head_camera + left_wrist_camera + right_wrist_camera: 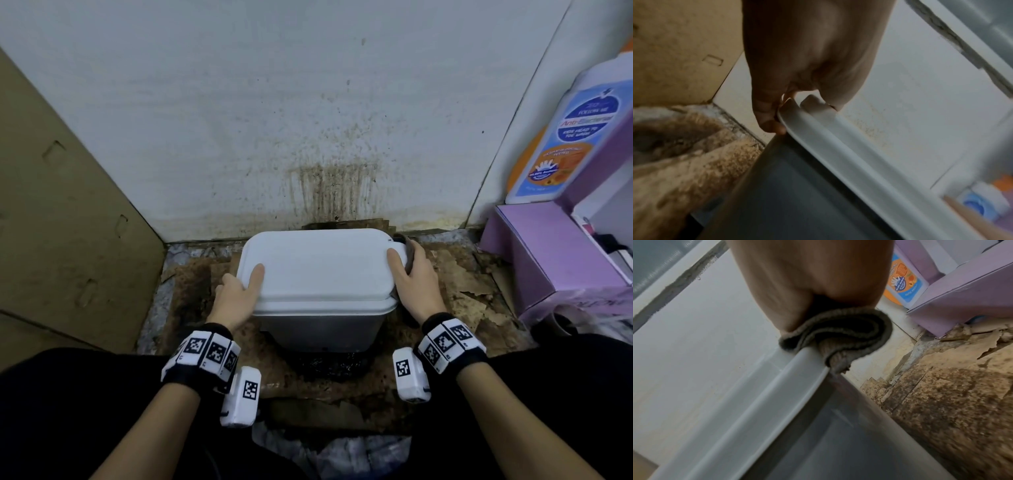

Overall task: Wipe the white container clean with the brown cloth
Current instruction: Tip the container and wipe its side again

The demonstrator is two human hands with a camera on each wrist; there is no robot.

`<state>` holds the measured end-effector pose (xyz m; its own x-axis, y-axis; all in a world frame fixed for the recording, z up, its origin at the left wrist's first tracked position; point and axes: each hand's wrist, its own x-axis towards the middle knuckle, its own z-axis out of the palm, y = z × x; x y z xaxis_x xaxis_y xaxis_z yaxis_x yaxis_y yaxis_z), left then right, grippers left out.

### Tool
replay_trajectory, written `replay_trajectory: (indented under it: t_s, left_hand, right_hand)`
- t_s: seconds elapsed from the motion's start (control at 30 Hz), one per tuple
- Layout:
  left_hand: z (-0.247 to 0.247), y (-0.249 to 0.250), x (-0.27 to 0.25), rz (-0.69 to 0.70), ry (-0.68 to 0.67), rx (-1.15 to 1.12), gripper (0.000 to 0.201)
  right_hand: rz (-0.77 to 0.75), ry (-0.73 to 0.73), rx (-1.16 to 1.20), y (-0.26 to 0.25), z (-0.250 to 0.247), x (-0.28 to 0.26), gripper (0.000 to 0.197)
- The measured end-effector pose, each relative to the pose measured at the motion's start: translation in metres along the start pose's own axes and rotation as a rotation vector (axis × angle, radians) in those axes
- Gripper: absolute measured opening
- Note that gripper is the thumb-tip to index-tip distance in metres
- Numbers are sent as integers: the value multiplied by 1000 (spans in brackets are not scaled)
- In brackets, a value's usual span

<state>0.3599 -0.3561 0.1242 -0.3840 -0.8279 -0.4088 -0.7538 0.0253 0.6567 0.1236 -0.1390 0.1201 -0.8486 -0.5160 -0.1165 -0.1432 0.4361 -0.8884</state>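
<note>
The white container [318, 267] stands lidded on a stained floor against the wall. My left hand [239, 291] grips the lid's left edge, thumb on top and fingers [770, 125] curled under the rim [818, 134]. My right hand [416, 277] grips the lid's right edge, thumb on top, with the brown cloth [407, 253] bunched between palm and rim. In the right wrist view the folded cloth [840, 335] wraps over the lid's edge [797, 366] under my hand [807, 280].
A cardboard sheet [61, 212] leans at the left. A purple box [561, 260] and a soap bottle [565, 137] stand at the right. The wall [308, 102] behind carries brown stains, and torn, dirty cardboard [462, 274] covers the floor.
</note>
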Motion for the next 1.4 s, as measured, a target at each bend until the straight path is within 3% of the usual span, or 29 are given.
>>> replay_trajectory:
  t_s: [0.23,0.47,0.67,0.8,0.9,1.0,1.23,1.4]
  left_hand:
    - [-6,4,6,137,29,7,72]
    - [-21,16,30,247,12,-74,63]
    - [-15,19,35,216,69,-125,64]
    - [-7,12,36,172,103,-106,95]
    - [-1,16,29,129,118,-84,95]
    - [8,18,18,93,173,-70,85]
    - [33,21,-25,-22,150,-236,101]
    - [48,31,-48,33,-30,-498,61]
  right_hand:
    - [39,106,77,-5,5,-22,62]
    - [140,255,213,-15,36,-70,61]
    - [152,328,252,-4,45,-69,50]
    - [183,364,281,0,37,-55,45]
    - [171,386,272,1,25,-40,45]
    - [124,316,239,-1,13,-25,46]
    - [-138,8,90,-11,4,16,47]
    - [-217,-255,-90,-16,1,30,53]
